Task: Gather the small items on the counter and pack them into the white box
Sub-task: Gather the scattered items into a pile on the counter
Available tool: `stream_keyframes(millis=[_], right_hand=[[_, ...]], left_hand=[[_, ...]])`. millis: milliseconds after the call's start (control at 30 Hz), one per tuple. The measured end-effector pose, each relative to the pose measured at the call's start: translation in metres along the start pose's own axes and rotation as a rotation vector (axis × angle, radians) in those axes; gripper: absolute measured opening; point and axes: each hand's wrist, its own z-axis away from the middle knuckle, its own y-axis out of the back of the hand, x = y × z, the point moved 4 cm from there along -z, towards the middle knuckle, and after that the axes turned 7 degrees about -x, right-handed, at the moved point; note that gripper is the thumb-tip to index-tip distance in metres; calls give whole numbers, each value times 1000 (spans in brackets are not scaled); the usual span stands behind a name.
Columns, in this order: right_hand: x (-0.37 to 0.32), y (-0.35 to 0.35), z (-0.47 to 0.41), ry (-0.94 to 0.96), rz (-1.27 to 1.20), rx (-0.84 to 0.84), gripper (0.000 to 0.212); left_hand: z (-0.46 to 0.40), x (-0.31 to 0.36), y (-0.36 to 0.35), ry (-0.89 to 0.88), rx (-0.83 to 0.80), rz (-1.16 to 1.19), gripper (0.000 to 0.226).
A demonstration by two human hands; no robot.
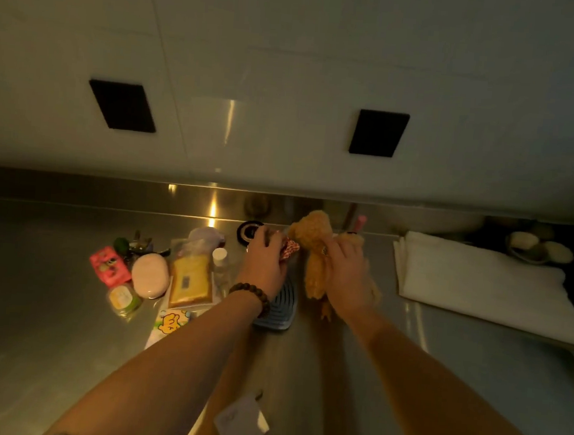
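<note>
While both hands are working: right hand fingers gripping plush toy
Left hand: fingers pinching checkered cloth
Clutter: packets crowding table left

There is a single view, from a wide-angle camera worn on the head, looking forward and steeply down over a dim brushed-steel counter. It faces a pale tiled wall that fills the upper half of the frame (straight lines bow toward the edges). Both bare forearms enter from the bottom, so the lens sits close above the work. The far right corner is too dark to read, perhaps a sink area.
</note>
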Motion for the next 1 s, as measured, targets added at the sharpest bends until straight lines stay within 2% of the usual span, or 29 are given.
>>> stream_keyframes(millis=[233, 400, 533, 733, 1000], right_hand=[[9, -35, 0, 59, -44, -98, 42], [9, -36, 2, 79, -69, -103, 46], [6, -33, 9, 95, -42, -88, 53], [-10, -18, 32, 123, -69, -52, 58], [-54, -26, 119, 126, -55, -133, 63]], left_hand=[[0, -22, -25, 54, -21, 45, 53], [3, -28, -31, 34, -68, -39, 77], [9, -26, -28, -12, -93, -102, 85], [33, -18, -6, -83, -79, -119, 80], [117, -36, 39, -203, -143, -119, 78]])
